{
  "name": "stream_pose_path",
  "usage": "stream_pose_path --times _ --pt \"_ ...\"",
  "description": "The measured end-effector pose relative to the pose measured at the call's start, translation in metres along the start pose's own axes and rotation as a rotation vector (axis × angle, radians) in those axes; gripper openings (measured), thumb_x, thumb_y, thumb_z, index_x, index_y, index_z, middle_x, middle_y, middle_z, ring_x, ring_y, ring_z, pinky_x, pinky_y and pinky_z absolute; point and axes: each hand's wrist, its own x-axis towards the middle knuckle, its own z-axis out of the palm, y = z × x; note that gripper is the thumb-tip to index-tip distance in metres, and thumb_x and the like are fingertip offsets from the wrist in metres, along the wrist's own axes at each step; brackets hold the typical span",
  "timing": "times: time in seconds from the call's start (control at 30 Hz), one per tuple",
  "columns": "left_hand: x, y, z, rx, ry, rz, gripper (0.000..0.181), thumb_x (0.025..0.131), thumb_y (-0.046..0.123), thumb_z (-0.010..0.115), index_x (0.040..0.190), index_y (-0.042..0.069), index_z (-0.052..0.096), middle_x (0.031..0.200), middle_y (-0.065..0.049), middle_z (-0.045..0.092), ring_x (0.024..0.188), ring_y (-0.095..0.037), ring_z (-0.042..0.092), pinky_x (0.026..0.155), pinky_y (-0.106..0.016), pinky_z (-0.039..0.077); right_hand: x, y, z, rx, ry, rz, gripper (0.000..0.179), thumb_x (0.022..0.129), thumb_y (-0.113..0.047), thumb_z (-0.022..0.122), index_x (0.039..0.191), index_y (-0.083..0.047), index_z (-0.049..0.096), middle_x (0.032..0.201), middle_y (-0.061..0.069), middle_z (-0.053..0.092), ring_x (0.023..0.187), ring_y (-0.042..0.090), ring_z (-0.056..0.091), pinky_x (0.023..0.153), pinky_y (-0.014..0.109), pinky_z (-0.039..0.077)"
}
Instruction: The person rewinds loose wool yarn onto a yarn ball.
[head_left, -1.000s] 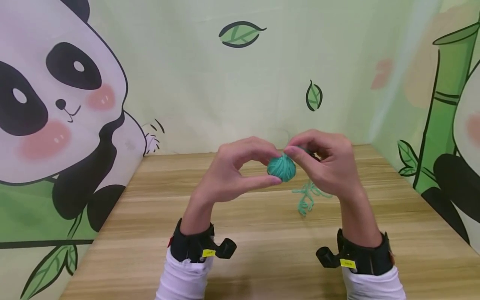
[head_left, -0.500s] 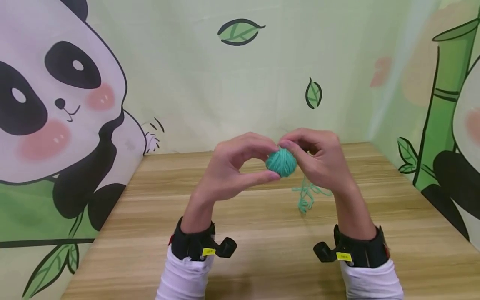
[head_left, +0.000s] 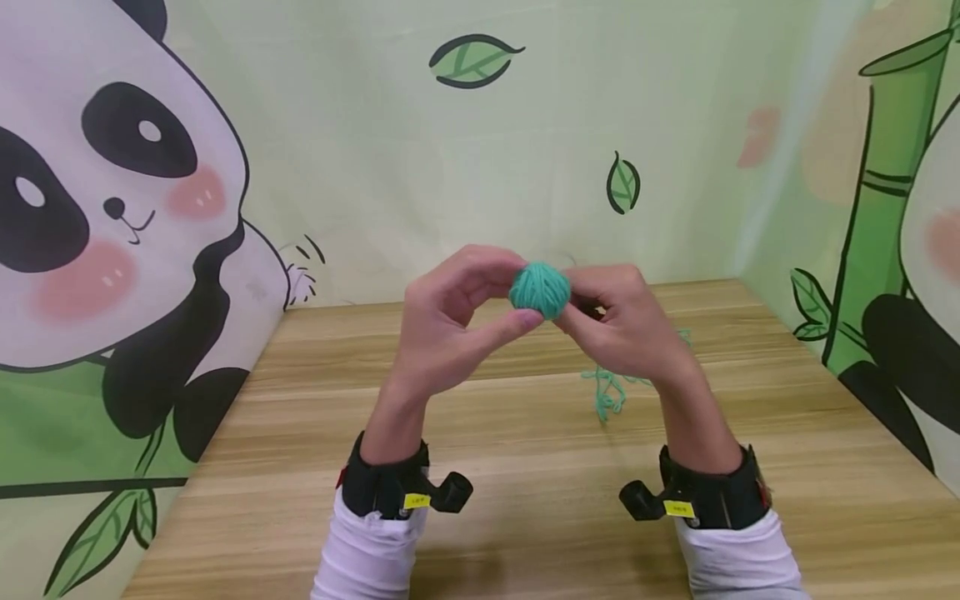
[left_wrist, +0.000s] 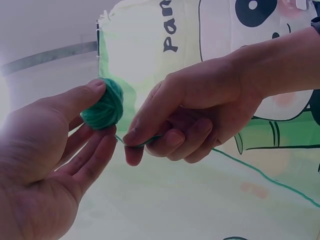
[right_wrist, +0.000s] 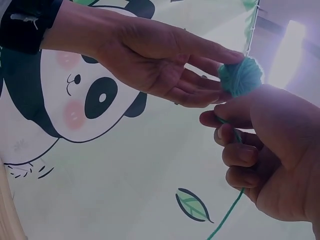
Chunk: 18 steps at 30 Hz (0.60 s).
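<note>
A small teal ball of yarn [head_left: 540, 290] is held up above the table between the thumb and fingers of my left hand [head_left: 457, 325]. Close on its right, my right hand [head_left: 622, 321] pinches the yarn strand [left_wrist: 260, 172] between thumb and forefinger, the other fingers curled over it. In the left wrist view a short length of strand runs from the ball [left_wrist: 105, 106] to that pinch. From the right hand [right_wrist: 280, 150] the strand trails downward in the right wrist view. Part of the right fingers is hidden behind the ball in the head view.
Loose teal yarn [head_left: 606, 392] lies in loops on the wood-grain table [head_left: 525, 467], below the right hand. A cloth backdrop [head_left: 360, 150] printed with pandas, leaves and bamboo stands behind the table and along its sides. Each wrist wears a black camera strap [head_left: 386, 475].
Both hands have moved up and a little left with the yarn ball. My right hand has gone from above the ball's upper right to partly behind it.
</note>
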Motion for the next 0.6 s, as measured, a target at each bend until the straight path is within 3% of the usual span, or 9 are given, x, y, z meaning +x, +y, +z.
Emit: stream_pose_path --times 0.2,0.4,0.6 --pt "-0.003 -0.014 -0.004 0.022 0.066 0.004 0.047 0.071 -0.029 0.076 0.115 -0.021 0.061 0.107 -0.028 0.065 0.093 -0.034 0.068 0.086 -0.048 0.063 0.001 -0.003 0.003 -0.068 -0.035 -0.035 0.021 0.084 0.01 0.074 0.078 -0.009 0.066 0.057 -0.005 0.044 0.049 0.008 0.037 0.04 0.023 0.029" --pt "-0.005 -0.02 -0.007 0.064 0.09 0.003 0.046 0.073 -0.027 0.076 0.116 -0.019 0.062 0.108 -0.026 0.067 0.091 -0.033 0.068 0.083 -0.047 0.063 0.001 -0.007 0.003 -0.078 -0.081 -0.04 0.017 0.085 0.01 0.073 0.082 -0.006 0.071 0.062 -0.005 0.05 0.051 0.007 0.041 0.041 0.024 0.034" --pt "0.001 -0.005 -0.002 0.134 0.107 -0.001 0.042 0.073 -0.027 0.075 0.112 -0.024 0.06 0.106 -0.031 0.065 0.089 -0.033 0.068 0.081 -0.047 0.064 0.001 -0.014 -0.001 -0.105 -0.082 -0.036 0.011 0.087 0.006 0.072 0.086 -0.004 0.076 0.063 -0.005 0.051 0.052 0.006 0.042 0.042 0.021 0.034"
